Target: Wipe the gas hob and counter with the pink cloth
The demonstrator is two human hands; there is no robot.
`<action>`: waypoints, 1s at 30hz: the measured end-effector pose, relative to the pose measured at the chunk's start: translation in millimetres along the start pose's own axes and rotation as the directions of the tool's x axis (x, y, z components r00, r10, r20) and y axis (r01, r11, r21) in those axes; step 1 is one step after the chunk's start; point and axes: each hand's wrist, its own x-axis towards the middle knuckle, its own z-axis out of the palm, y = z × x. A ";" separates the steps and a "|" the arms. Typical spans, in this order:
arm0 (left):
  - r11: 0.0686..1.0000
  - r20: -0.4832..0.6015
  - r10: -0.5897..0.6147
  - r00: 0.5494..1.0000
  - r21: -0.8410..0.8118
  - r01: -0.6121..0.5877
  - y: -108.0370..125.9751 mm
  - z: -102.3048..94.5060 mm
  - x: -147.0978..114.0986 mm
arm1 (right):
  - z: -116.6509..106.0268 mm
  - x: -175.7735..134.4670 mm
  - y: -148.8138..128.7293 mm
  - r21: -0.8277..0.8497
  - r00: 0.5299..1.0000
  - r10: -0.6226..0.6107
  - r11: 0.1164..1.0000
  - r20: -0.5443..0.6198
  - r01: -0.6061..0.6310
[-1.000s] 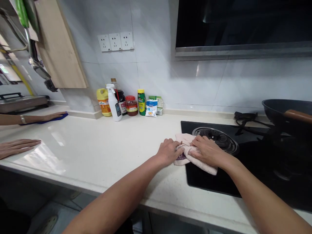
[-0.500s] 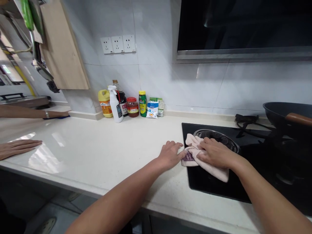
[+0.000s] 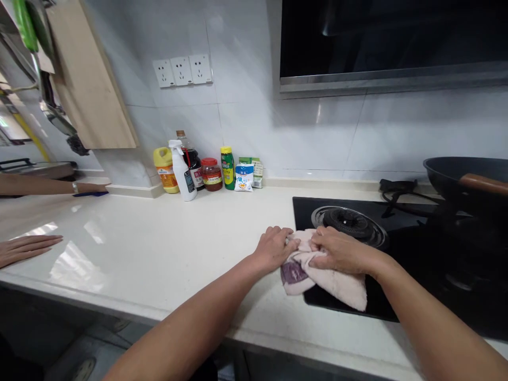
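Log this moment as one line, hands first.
right hand: gripping cloth | left hand: at cloth's edge, grip unclear | cloth: bunched, spanning counter and stove | pan: right of cloth

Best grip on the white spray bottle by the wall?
Likely the narrowing neck just under the spray head, from the front: the white spray bottle stands upright, with the yellow jug and dark bottle close behind it.
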 end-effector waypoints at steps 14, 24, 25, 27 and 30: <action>1.000 0.042 -0.005 0.999 0.029 0.004 8.0 -7.9 -6.5 | -12.5 0.7 57.0 -0.107 0.839 0.544 0.835 0.021 -0.539; 0.996 -0.006 0.042 0.999 0.079 -0.041 2.7 -0.7 -4.4 | 1.9 5.0 32.3 -0.188 0.932 0.335 0.915 -0.138 -0.357; 0.995 -0.014 0.051 0.999 0.088 -0.049 2.3 0.3 -4.0 | 5.7 6.3 24.3 -0.184 0.952 0.264 0.939 -0.157 -0.291; 0.993 -0.021 0.058 0.998 0.100 -0.056 1.8 1.4 -3.3 | 12.5 8.3 8.8 -0.155 0.974 0.120 0.976 -0.190 -0.150; 0.994 -0.015 0.050 0.999 0.101 -0.048 1.5 1.6 -2.7 | 17.2 9.6 -6.3 -0.095 0.979 -0.025 0.995 -0.203 0.006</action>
